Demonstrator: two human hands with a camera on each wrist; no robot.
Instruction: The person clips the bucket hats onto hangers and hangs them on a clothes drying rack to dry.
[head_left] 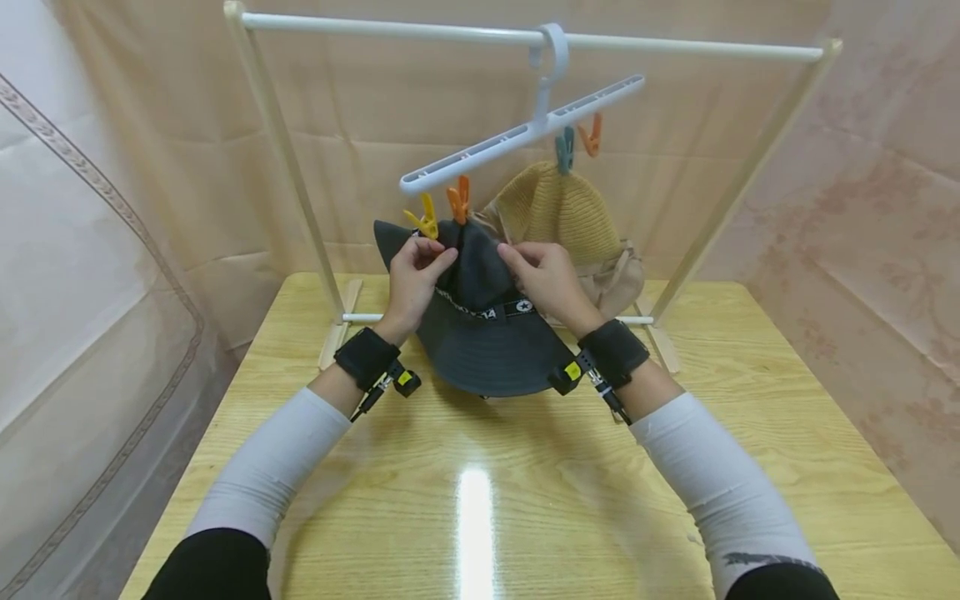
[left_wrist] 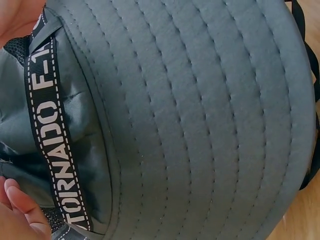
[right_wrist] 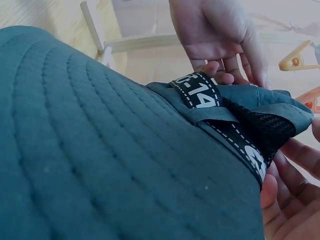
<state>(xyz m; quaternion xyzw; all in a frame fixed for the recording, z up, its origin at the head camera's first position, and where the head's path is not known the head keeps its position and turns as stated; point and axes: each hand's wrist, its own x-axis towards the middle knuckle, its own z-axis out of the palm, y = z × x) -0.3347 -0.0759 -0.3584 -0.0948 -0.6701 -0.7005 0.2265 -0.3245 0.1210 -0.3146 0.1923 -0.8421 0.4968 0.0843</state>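
A dark grey-green brimmed hat (head_left: pixel 480 350) hangs by its pinched-up crown, brim toward me. A lettered black band (left_wrist: pixel 52 135) runs round its crown. My left hand (head_left: pixel 411 283) pinches the crown at its left, just below a yellow clip (head_left: pixel 425 218). My right hand (head_left: pixel 551 279) holds the crown's right side; in the right wrist view, its fingers (right_wrist: pixel 295 175) curl at the crown's edge. An orange clip (head_left: pixel 459 200) grips the crown's top, between the hands. Above is a white hanger (head_left: pixel 517 137), slanting up to the right.
Behind at the right hangs a yellow knitted hat (head_left: pixel 573 217) with a beige brim, under a teal clip (head_left: pixel 565 150). Another orange clip (head_left: pixel 592 136) hangs beside it. The hanger hooks over the white rack bar (head_left: pixel 390 30), whose frame stands on the wooden table (head_left: pixel 570 500).
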